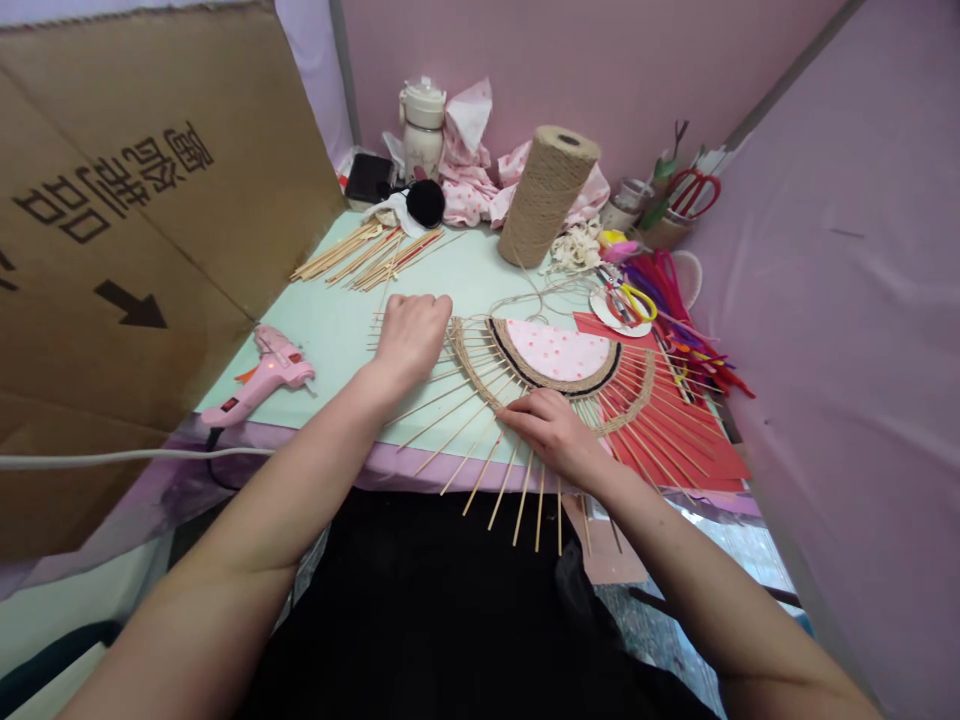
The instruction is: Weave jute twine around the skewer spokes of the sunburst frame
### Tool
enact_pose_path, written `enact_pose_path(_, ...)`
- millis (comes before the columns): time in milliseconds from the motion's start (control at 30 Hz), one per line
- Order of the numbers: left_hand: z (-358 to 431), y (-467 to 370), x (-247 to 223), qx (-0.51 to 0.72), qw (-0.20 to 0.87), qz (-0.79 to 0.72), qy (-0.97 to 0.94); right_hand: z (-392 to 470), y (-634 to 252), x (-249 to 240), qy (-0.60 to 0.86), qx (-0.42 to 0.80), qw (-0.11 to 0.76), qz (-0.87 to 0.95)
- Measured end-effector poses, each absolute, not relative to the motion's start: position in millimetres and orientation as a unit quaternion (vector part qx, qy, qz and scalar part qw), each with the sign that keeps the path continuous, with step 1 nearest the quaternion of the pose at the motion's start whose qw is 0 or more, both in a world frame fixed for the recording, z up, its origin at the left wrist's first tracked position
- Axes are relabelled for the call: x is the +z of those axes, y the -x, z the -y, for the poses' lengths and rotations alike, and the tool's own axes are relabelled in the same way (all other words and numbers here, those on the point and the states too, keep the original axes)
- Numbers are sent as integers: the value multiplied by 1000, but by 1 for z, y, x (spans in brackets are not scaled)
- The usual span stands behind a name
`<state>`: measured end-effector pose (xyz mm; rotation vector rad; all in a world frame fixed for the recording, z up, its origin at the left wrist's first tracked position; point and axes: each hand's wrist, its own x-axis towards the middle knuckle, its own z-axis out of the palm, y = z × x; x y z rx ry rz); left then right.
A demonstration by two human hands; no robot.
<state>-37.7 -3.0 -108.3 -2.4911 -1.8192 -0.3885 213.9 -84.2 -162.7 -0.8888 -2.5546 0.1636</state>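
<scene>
Pinkish walls (600, 60) are enclosing our pale green table (341, 340), where our half-round stick-and-twine piece (559, 352) is lying across the front edge. At its six o'clock, we are pinching the twine band (471, 370) with our right hand (553, 430); at ten, our left hand (414, 338) is curling inward, and we cannot tell whether it is holding anything. A glue gun (262, 380) is resting at nine, a twine cone (544, 200) at twelve.

The left hand (413, 338) is curled so tight its fingertips are hidden, so no clue if it's pinching anything. The right hand (551, 430) blocks a bit of the outer twine band (468, 368), and the cardboard box's (180, 210) printing runs off the left edge.
</scene>
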Motion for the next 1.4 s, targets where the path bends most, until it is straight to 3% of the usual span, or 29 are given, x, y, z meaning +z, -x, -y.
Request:
enact_pose_path(433,-10,64,-109,-172,-31,622,764,84,-210,-159,342,28,187,921)
enact_pose_path(667,-28,92,-86,-127,-58,605,784,84,-207,-155,345,36,193,918)
enact_pose_path(800,-31,102,-69,-167,-50,623,762,84,-206,-155,346,39,203,915)
enact_pose_path(1000,-22,84,-52,-263,-207,650,682,84,-208,-160,343,51,208,915)
enact_pose_path(1400,-19,71,-39,-343,-344,589,646,83,-207,-162,343,42,222,912)
